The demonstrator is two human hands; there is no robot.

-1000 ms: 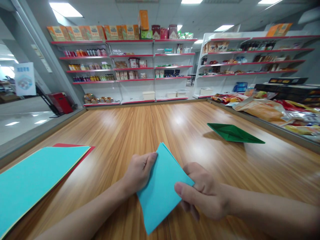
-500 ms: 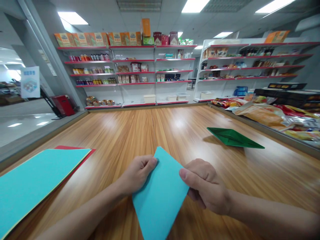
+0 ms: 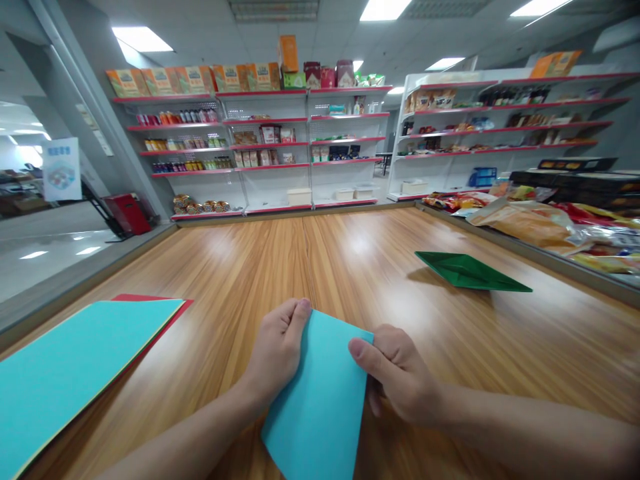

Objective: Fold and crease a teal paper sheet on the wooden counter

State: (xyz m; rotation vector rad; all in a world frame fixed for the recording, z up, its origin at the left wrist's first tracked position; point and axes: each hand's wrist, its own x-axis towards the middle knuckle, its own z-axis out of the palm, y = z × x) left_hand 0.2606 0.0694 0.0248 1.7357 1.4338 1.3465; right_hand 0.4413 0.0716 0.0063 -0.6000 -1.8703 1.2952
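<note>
A folded piece of light-blue paper (image 3: 323, 400) is held up off the table between my two hands, its lower end running out of view at the bottom. My left hand (image 3: 280, 343) is closed on its upper left edge, thumb at the top corner. Gripping the upper right corner is my right hand (image 3: 397, 377), with the thumb on the near face and the fingers curled behind the paper. A folded green paper boat (image 3: 465, 272) rests on the table at the right, apart from my hands.
On the left of the wooden table (image 3: 250, 260) lies a stack of coloured paper sheets (image 3: 85, 367), blue on top with red showing beneath. Snack bags (image 3: 525, 223) and dark boxes stand beyond the right edge. Stocked shelves (image 3: 270, 143) line the back.
The blue paper has turned a little in my hands, its top edge now flatter. My left hand has shifted up to its top corner, and my right hand has moved slightly left.
</note>
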